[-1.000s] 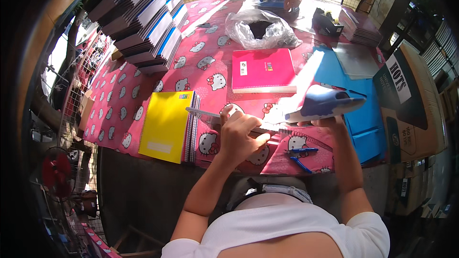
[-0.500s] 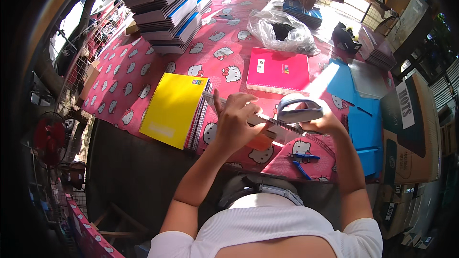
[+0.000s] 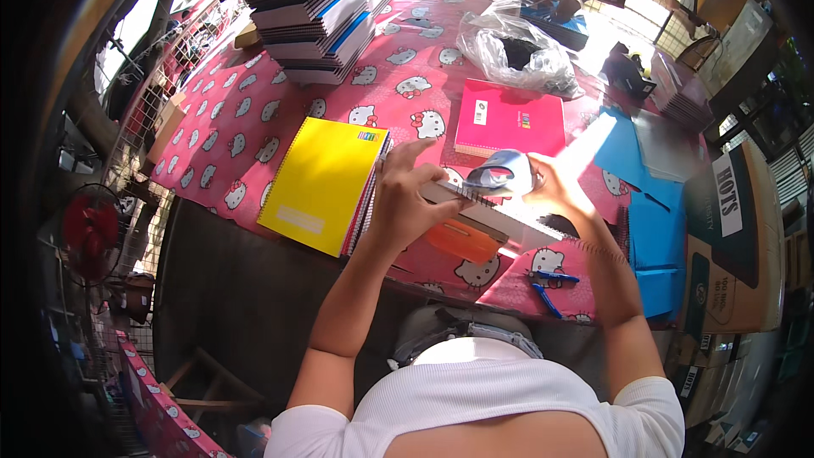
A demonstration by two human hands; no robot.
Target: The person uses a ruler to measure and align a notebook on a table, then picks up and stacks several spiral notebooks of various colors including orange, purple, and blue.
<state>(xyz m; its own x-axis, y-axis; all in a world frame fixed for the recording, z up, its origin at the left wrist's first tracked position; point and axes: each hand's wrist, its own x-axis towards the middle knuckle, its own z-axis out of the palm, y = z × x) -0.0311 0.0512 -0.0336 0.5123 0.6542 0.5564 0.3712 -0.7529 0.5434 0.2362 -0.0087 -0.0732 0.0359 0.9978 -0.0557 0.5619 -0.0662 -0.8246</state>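
Observation:
My left hand [image 3: 407, 191] grips the left end of a spiral notebook [image 3: 510, 219] held edge-on, thumb and fingers at its dark coil. My right hand [image 3: 557, 187], in bright sun, closes on a white-and-blue looped piece [image 3: 502, 171] above the notebook's coiled edge; whether it is a bent cover or a separate thing I cannot tell. Beneath the notebook lies an orange object [image 3: 465, 240], partly hidden. A loose wire coil [image 3: 598, 250] trails by my right wrist. Blue-handled pliers [image 3: 549, 288] lie open near the table's front edge.
Yellow notebooks [image 3: 322, 187] lie to the left, pink ones [image 3: 510, 119] ahead. Tall notebook stacks [image 3: 314, 21] stand far left. A plastic bag [image 3: 521, 55], blue sheets [image 3: 657, 229] and a carton [image 3: 733, 237] are about. Across the table, a person's hands [image 3: 555, 4] handle a blue stack.
My right hand has shifted left and up along with the looped piece, which has turned. More of the white notebook edge and the orange object shows. The whole view has swung slightly.

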